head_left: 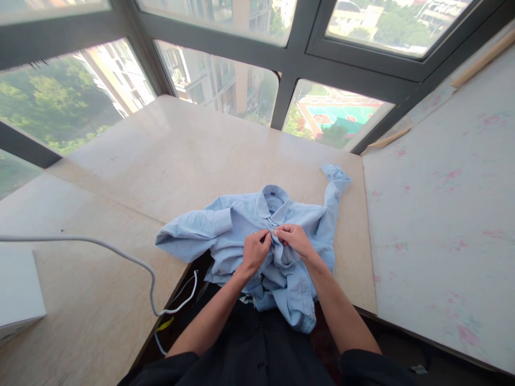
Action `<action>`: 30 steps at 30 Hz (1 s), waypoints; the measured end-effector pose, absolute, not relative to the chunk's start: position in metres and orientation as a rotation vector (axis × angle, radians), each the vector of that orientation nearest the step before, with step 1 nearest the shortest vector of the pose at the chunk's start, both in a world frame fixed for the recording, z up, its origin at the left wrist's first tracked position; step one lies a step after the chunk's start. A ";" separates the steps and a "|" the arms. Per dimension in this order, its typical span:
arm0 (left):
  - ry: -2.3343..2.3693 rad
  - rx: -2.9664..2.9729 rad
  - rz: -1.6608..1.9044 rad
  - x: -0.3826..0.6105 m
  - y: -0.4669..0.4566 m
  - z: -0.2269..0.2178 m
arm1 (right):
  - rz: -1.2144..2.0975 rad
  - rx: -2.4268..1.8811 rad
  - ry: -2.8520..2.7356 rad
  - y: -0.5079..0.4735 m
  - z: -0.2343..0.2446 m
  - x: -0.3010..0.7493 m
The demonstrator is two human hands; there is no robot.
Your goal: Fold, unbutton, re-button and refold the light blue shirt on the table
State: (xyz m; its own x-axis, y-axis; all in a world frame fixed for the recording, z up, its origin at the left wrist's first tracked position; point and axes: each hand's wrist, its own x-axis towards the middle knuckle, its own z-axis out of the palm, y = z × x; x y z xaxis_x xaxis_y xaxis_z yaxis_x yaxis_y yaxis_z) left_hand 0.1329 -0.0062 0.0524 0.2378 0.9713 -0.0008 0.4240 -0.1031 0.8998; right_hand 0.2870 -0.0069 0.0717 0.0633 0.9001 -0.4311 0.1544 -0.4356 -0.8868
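A light blue collared shirt [241, 220] lies face up on the ledge, its collar toward the window and its lower part hanging over the near edge. Just below the collar, my left hand [256, 249] pinches the front placket. My right hand [294, 238] is closed on the same front edge, a little to the right, with the fingertips of both hands almost meeting. Any button between them is too small to make out. One sleeve is folded out to the left; the other stretches up to the right, its cuff crumpled.
The pale stone ledge [132, 166] runs up to grey-framed windows. At the left, a white cable [132, 258] loops across the ledge and over its edge, near a white box [20, 289]. A floral-papered wall [434, 230] bounds the right side.
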 end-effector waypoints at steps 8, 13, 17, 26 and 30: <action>1.308 1.531 0.911 0.134 -0.013 0.042 | 1.471 -1.634 -0.949 -0.010 0.061 0.280; 1.380 1.278 1.013 0.122 -0.003 0.051 | 1.234 -1.696 -0.881 -0.017 0.060 0.287; 1.395 1.176 0.991 0.105 0.005 0.057 | 1.149 -1.712 -0.947 -0.026 0.063 0.305; 1.309 1.840 0.391 0.098 0.006 0.065 | 0.788 -1.853 -1.570 -0.030 0.079 0.305; 1.284 1.961 0.354 0.107 0.005 0.072 | 0.525 -1.775 -1.869 -0.015 0.087 0.285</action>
State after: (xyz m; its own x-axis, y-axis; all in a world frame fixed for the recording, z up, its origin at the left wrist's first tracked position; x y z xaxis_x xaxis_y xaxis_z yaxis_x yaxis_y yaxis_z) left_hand 0.1070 0.0052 0.0721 0.4574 0.8737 -0.1653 0.6653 -0.2130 0.7156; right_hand 0.2846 -0.0149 0.0869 -0.0199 0.9953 0.0950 0.8001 0.0729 -0.5955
